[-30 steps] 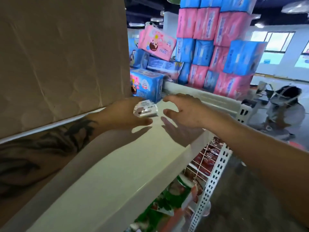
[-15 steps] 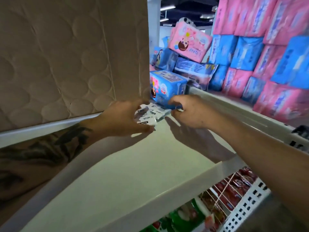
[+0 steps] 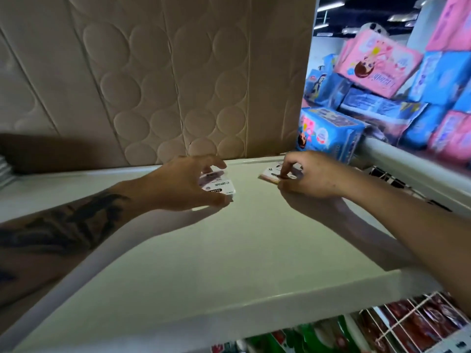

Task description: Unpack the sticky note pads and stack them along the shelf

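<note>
Both hands are out over the shelf [image 3: 204, 250], working near its back edge. The left hand [image 3: 178, 184] has its fingers and thumb curled round a small stack of pads [image 3: 218, 186], a label reading NOTE showing on top, held just off or barely on the surface; which one, the view does not settle. At three o'clock from it, a little apart, the right hand [image 3: 308, 174] pins a single pad [image 3: 274, 174] flat to the shelf, fingertips bent down onto it, close to the back panel [image 3: 178, 85].

So one pad is placed at about one o'clock on the shelf, and the rest sit in the left hand's grip.

Now the risks. That left-hand stack looks loosely fanned, so a relaxed thumb could let the bottom pads slide out and scatter. The wrappers look slick, so the pinned pad may skate on the smooth shelf if the right fingers drag as they lift. And the blue pack [image 3: 331, 133] sits at two o'clock, just beyond the right hand; a careless sweep could knock it.
</note>
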`<state>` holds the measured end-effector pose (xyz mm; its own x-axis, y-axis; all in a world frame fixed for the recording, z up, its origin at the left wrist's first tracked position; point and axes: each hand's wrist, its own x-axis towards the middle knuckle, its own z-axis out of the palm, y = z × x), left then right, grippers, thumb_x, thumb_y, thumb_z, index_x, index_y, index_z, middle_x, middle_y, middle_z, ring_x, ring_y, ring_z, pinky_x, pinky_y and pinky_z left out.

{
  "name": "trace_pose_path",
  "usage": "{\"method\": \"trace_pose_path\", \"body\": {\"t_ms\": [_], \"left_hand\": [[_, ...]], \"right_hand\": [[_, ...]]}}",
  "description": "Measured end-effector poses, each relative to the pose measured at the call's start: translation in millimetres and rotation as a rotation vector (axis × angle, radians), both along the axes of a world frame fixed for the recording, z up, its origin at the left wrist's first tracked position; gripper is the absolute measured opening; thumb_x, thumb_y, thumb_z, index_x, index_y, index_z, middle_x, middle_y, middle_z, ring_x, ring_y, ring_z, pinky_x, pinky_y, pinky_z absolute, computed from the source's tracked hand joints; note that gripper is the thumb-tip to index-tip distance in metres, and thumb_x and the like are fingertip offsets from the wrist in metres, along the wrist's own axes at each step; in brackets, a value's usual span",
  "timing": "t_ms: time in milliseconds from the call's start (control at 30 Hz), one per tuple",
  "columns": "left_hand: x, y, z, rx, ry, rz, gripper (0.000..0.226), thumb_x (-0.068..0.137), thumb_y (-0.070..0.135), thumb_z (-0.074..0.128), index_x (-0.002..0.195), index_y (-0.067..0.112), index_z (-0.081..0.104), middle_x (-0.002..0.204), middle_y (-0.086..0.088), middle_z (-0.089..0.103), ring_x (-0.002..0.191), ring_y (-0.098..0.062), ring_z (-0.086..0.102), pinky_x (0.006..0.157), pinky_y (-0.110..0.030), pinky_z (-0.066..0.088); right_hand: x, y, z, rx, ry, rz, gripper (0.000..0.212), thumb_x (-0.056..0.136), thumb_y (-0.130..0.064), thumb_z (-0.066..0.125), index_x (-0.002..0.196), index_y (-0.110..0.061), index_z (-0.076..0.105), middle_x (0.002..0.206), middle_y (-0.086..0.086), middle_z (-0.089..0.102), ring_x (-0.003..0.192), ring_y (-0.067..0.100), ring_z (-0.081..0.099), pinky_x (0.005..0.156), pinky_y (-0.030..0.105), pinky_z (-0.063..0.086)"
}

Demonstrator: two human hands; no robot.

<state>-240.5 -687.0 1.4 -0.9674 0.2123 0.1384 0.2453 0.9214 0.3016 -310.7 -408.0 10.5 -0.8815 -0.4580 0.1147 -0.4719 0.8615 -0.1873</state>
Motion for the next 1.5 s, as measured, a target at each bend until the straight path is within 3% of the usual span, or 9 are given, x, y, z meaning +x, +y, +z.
{"method": "trace_pose_path", "body": {"t_ms": [200, 367, 500, 700, 867, 1033, 1167, 1300, 1500], "left_hand": [[39, -44, 7, -0.015, 0.022, 0.074, 0.080, 0.067, 0.079, 0.071, 0.138, 0.047, 0.048, 0.133, 0.017, 0.061, 0.110, -0.013, 0.059, 0.090, -0.034, 0.050], [88, -96, 26, -0.045, 0.067, 0.114, 0.077, 0.069, 0.084, 0.062, 0.134, 0.043, 0.055, 0.122, 0.021, 0.064, 0.105, -0.008, 0.061, 0.091, -0.033, 0.052], [143, -158, 28, 0.041, 0.102, 0.179, 0.082, 0.061, 0.089, 0.058, 0.126, 0.040, 0.065, 0.114, 0.019, 0.069, 0.102, -0.007, 0.064, 0.092, -0.035, 0.053], [229, -260, 30, 0.129, 0.063, 0.241, 0.092, 0.049, 0.094, 0.061, 0.123, 0.041, 0.067, 0.117, 0.021, 0.068, 0.107, -0.001, 0.062, 0.097, -0.028, 0.049], [305, -351, 26, 0.104, 0.041, 0.326, 0.083, 0.050, 0.084, 0.063, 0.122, 0.043, 0.066, 0.113, 0.025, 0.066, 0.107, -0.006, 0.062, 0.100, -0.031, 0.046], [366, -436, 18, 0.065, 0.018, 0.414, 0.081, 0.060, 0.074, 0.068, 0.132, 0.037, 0.063, 0.124, 0.014, 0.065, 0.114, -0.012, 0.060, 0.104, -0.035, 0.046], [405, -493, 17, 0.099, 0.029, 0.473, 0.067, 0.076, 0.057, 0.080, 0.136, 0.033, 0.062, 0.128, 0.009, 0.065, 0.116, -0.013, 0.059, 0.104, -0.033, 0.045], [437, -547, 14, 0.098, 0.072, 0.529, 0.059, 0.081, 0.038, 0.082, 0.136, 0.027, 0.063, 0.125, 0.005, 0.064, 0.111, -0.012, 0.057, 0.100, -0.028, 0.042], [463, -632, 10, 0.042, 0.058, 0.588, 0.062, 0.079, 0.044, 0.083, 0.136, 0.031, 0.062, 0.126, 0.008, 0.063, 0.115, -0.014, 0.059, 0.104, -0.032, 0.044]], "right_hand": [[16, -44, 9, -0.123, -0.001, 0.181, 0.036, 0.073, -0.060, 0.075, 0.101, -0.040, 0.066, 0.111, -0.017, 0.065, 0.100, 0.009, 0.061, 0.079, 0.030, 0.045], [56, -108, 21, -0.264, -0.047, 0.387, 0.026, 0.081, -0.041, 0.081, 0.103, -0.039, 0.067, 0.105, -0.020, 0.065, 0.099, 0.004, 0.062, 0.078, 0.031, 0.051], [98, -169, 20, -0.328, -0.054, 0.467, 0.027, 0.084, -0.038, 0.079, 0.110, -0.034, 0.071, 0.108, -0.021, 0.063, 0.098, -0.003, 0.058, 0.072, 0.020, 0.047], [167, -274, 16, -0.364, -0.094, 0.563, 0.021, 0.083, -0.038, 0.080, 0.102, -0.039, 0.069, 0.112, -0.018, 0.063, 0.099, 0.006, 0.060, 0.077, 0.026, 0.050], [228, -368, 9, -0.394, -0.084, 0.644, 0.027, 0.078, -0.028, 0.085, 0.098, -0.037, 0.070, 0.106, -0.014, 0.063, 0.093, 0.002, 0.060, 0.073, 0.022, 0.045], [279, -458, 0, -0.399, -0.048, 0.693, 0.030, 0.066, -0.042, 0.078, 0.095, -0.039, 0.070, 0.103, -0.008, 0.063, 0.093, 0.004, 0.058, 0.083, 0.027, 0.047], [307, -523, 1, -0.362, -0.039, 0.750, 0.028, 0.074, -0.032, 0.088, 0.096, -0.039, 0.071, 0.102, -0.011, 0.060, 0.096, 0.000, 0.056, 0.081, 0.021, 0.041], [325, -593, 6, -0.339, -0.012, 0.786, 0.027, 0.075, -0.036, 0.087, 0.098, -0.035, 0.073, 0.105, -0.008, 0.063, 0.099, 0.008, 0.059, 0.088, 0.030, 0.048], [345, -688, 16, -0.300, 0.079, 0.858, 0.025, 0.075, -0.037, 0.086, 0.093, -0.039, 0.068, 0.090, -0.017, 0.055, 0.087, 0.000, 0.054, 0.077, 0.026, 0.042]]}}
